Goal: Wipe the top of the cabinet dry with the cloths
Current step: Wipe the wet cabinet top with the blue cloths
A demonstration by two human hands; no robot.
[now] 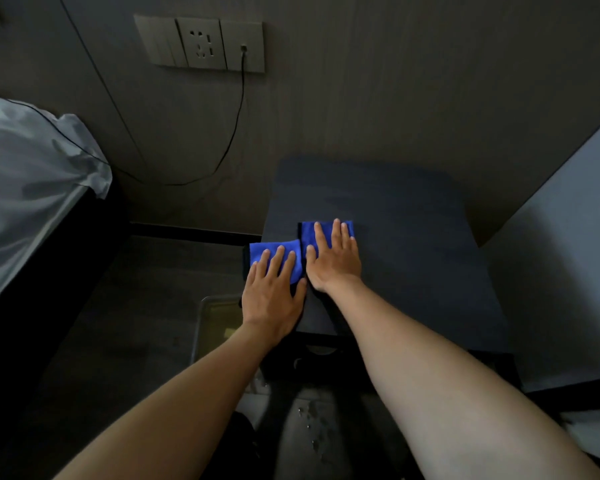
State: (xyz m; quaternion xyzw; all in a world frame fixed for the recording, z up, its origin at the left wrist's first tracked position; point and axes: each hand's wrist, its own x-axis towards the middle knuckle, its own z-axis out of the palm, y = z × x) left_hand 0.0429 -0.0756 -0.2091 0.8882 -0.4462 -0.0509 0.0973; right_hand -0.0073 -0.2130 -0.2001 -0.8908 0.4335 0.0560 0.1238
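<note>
On the cabinet top point(413, 237), 2 flat open hands point(271, 296) point(333, 261) press 2 blue cloths point(274, 251) point(323, 232).

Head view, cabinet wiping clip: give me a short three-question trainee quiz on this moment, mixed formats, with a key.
1. True or false: each hand lies flat on its own blue cloth.
2. Multiple choice: which cloth overhangs the cabinet top's left edge? A) the left cloth B) the right cloth C) neither
3. Fill in: the cable hanging down the wall starts at the ____.

Key
1. True: left hand presses the left cloth; right hand presses the right cloth.
2. A: it overhangs the cabinet top.
3. Wall panel, where the cable plugs in.
</note>
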